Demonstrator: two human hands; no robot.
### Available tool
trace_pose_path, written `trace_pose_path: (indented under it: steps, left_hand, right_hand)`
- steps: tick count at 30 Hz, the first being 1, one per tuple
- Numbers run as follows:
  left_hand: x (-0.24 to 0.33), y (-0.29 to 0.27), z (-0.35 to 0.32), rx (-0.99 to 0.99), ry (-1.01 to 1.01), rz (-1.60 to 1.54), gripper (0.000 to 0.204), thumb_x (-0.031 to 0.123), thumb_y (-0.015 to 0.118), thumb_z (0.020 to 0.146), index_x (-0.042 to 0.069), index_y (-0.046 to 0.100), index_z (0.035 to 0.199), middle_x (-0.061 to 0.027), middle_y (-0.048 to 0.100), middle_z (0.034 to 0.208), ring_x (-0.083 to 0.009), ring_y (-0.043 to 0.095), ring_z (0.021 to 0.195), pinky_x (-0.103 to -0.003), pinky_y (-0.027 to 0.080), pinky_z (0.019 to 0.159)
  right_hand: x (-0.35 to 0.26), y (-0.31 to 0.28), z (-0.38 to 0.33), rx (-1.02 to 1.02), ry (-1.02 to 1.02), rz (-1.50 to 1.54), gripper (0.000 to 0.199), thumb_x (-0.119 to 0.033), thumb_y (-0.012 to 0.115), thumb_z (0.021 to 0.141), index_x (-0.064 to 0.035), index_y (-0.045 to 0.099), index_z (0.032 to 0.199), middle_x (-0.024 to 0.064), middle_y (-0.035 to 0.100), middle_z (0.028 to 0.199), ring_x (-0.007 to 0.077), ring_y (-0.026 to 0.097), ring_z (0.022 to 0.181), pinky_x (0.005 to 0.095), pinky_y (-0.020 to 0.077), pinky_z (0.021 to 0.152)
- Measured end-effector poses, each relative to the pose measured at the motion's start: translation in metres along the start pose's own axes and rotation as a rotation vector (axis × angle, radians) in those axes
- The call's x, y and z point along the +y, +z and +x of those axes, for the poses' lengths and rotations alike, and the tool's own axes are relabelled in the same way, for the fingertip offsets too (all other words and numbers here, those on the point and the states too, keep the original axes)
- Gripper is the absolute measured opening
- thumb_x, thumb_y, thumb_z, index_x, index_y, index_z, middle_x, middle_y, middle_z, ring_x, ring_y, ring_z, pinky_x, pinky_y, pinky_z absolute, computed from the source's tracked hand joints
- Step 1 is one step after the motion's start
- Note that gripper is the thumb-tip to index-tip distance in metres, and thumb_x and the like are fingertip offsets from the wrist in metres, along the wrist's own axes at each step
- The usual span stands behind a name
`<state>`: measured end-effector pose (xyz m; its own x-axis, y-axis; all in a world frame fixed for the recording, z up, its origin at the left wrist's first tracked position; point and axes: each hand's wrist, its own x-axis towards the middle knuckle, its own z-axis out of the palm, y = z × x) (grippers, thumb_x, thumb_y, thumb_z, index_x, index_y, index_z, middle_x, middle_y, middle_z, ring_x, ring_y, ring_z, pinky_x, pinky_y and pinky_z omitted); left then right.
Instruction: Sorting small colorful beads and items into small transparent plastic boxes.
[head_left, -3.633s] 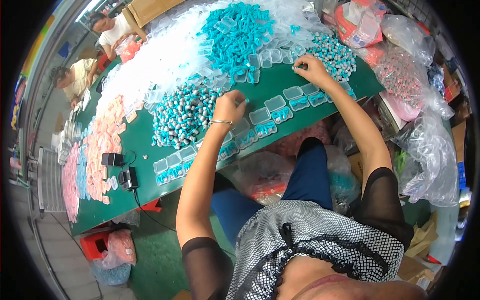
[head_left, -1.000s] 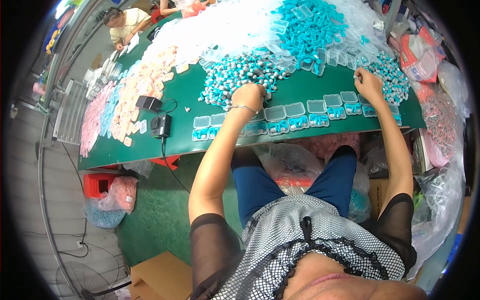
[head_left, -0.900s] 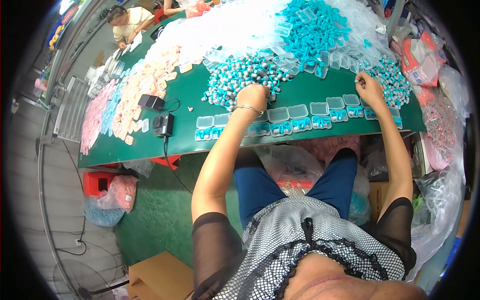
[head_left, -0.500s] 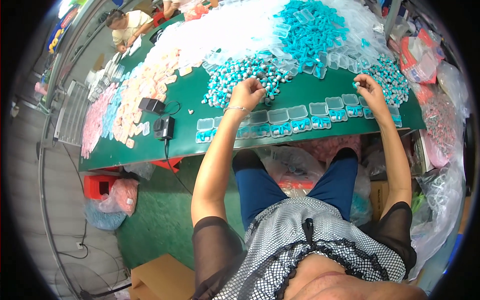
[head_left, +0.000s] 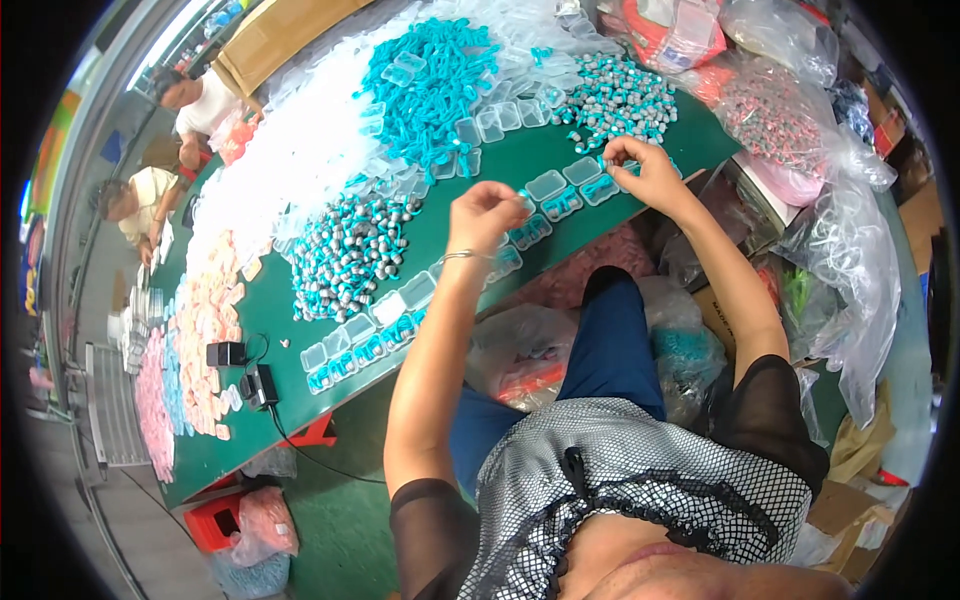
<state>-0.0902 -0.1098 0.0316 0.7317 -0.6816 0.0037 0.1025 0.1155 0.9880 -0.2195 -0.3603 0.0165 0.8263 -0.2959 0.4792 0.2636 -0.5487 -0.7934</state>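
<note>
Along the near edge of the long green-covered table [head_left: 590,225] runs a curved row of small clear plastic cases [head_left: 548,185], several with turquoise pieces already lying inside. Over that row the left hand [head_left: 487,212] hangs with its fingers drawn together, pinching something small and turquoise; what exactly it is I cannot tell. Further along, the right hand [head_left: 645,170] is also closed in a pinch, fingertips touching a turquoise piece just above the end cases of the row. Behind the left hand lies a heap of small grey-and-turquoise parts [head_left: 345,255], and a second such heap [head_left: 620,95] sits just beyond the right hand. Between them, farther back, spreads a big pile of turquoise plastic pieces [head_left: 430,85]. Clear plastic bags [head_left: 850,250] crowd the right end.
</note>
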Motion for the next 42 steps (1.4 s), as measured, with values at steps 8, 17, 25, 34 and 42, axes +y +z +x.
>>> trace_pose_path:
  steps: [8,17,25,34,42]
  left_hand:
    - [-0.043,0.085,0.03,0.1,0.507,0.799,0.008,0.008,0.071,0.072,0.009,0.072,0.08,-0.0097,0.069,0.079,-0.0287,0.067,0.072,-0.039,0.051,0.07]
    - [-0.06,0.101,0.034,0.173,0.595,1.253,0.001,0.017,0.072,0.071,0.018,0.072,0.072,-0.0001,0.069,0.088,-0.0234,0.06,0.092,-0.043,0.039,0.075]
    - [-0.051,0.104,0.028,0.155,0.618,1.301,0.005,0.016,0.071,0.071,0.018,0.072,0.076,-0.0007,0.066,0.091,-0.0255,0.059,0.09,-0.043,0.038,0.076]
    - [-0.009,0.052,-0.028,0.01,0.477,1.156,0.009,0.017,0.072,0.074,0.014,0.07,0.081,-0.006,0.066,0.094,-0.0285,0.06,0.093,-0.044,0.043,0.076]
    - [0.01,-0.093,-0.059,0.329,0.322,1.039,0.014,0.012,0.071,0.074,0.009,0.07,0.088,-0.0118,0.066,0.088,-0.0306,0.064,0.081,-0.041,0.052,0.072]
  right_hand:
    - [0.019,-0.007,-0.016,-0.085,-0.208,-0.336,0.016,-0.007,0.072,0.074,-0.0084,0.065,0.089,0.0042,0.064,0.084,0.0238,0.062,0.084,0.0367,0.0454,0.076]
    - [0.023,-0.009,-0.022,-0.07,-0.288,-0.614,0.01,-0.012,0.071,0.075,-0.0146,0.067,0.084,-0.0012,0.062,0.089,0.0194,0.056,0.097,0.0396,0.0342,0.088]
    - [0.013,-0.013,-0.013,-0.106,-0.273,-0.668,0.008,-0.014,0.069,0.077,-0.0145,0.067,0.085,0.0003,0.061,0.091,0.021,0.056,0.098,0.0404,0.0352,0.087]
    - [0.045,0.018,0.062,-0.198,-0.325,-0.97,0.02,-0.013,0.055,0.084,-0.0205,0.073,0.089,0.0015,0.064,0.093,0.0231,0.058,0.1,0.0479,0.0363,0.086]
    - [0.053,-0.003,0.081,-0.347,-0.287,-0.905,0.016,-0.007,0.071,0.071,-0.0109,0.068,0.087,0.0063,0.064,0.085,0.0237,0.061,0.089,0.0422,0.0426,0.079]
